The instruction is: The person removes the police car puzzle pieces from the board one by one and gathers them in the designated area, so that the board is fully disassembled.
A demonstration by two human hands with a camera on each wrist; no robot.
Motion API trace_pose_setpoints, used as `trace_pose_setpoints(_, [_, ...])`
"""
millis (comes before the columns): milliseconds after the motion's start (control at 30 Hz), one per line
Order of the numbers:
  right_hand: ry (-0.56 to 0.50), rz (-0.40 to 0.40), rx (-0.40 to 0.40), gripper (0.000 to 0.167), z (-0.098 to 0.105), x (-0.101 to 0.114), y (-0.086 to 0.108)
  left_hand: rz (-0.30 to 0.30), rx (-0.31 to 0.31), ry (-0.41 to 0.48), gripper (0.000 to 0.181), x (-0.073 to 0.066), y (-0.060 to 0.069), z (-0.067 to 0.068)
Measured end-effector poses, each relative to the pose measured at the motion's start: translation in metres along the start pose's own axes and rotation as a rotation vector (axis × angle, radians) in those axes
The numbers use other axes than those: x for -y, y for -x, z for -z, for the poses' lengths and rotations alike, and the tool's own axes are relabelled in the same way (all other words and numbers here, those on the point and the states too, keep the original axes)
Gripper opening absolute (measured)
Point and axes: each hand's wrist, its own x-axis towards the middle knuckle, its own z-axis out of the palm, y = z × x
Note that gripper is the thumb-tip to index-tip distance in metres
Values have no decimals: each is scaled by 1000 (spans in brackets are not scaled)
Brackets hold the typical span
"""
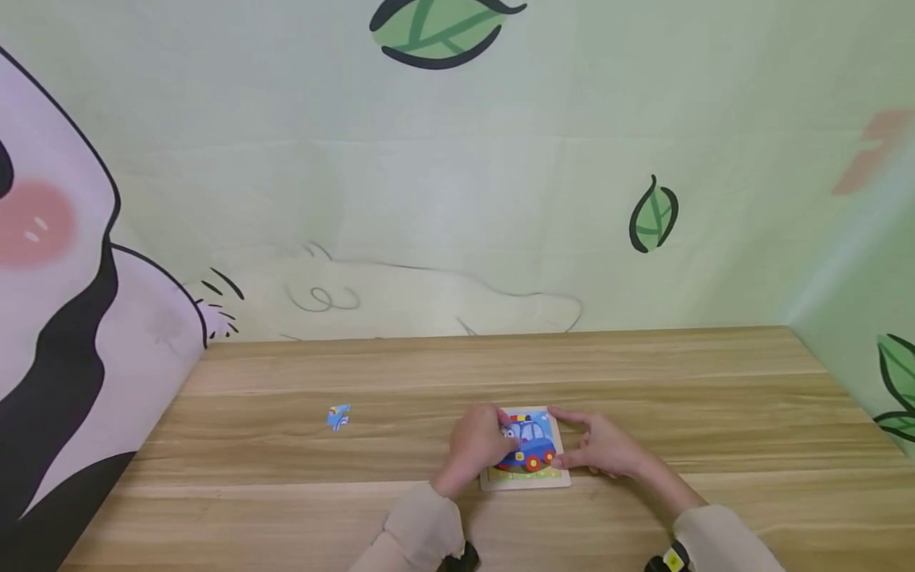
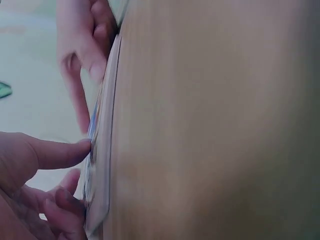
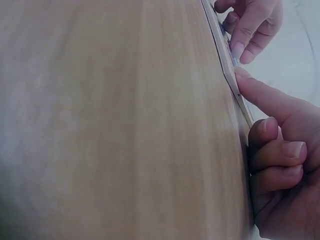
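Observation:
A small jigsaw puzzle (image 1: 532, 433) with a blue cartoon car lies in a pale frame on the table. My left hand (image 1: 480, 437) reaches over its left side, with thumb and fingertips on the picture. Whether those fingertips pinch a piece or only press is hidden. Along the right side, my right hand (image 1: 604, 445) holds the board, index finger at the upper corner and thumb lower down. In the right wrist view, the other fingers (image 3: 277, 152) of that hand are curled beside the edge. The left thumb (image 2: 65, 154) touches the surface in the left wrist view.
A loose blue jigsaw piece (image 1: 339, 417) lies on the wooden table (image 1: 286, 453), left of the board. Behind the table stands a pale green wall (image 1: 457, 199) with printed leaves. A printed black-and-white figure (image 1: 64, 334) borders the left side.

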Motion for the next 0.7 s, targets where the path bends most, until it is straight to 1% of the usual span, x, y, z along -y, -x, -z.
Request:
trace_pose_setpoints(133, [1, -4, 1, 81, 0, 1, 1, -1, 5, -23, 34, -1, 1, -2])
trace_pose_setpoints(267, [-1, -4, 6, 81, 1, 0, 1, 5, -9, -41, 43, -1, 0, -3])
trace_pose_setpoints(367, [-2, -1, 8, 81, 1, 0, 2, 1, -4, -35, 44, 0, -1, -3])
trace_pose_setpoints(500, [2, -5, 6, 81, 0, 0, 1, 9, 3, -24, 44, 1, 0, 0])
trace_pose_setpoints(700, [9, -5, 2, 81, -1, 0, 1, 4, 5, -54, 40, 2, 1, 5])
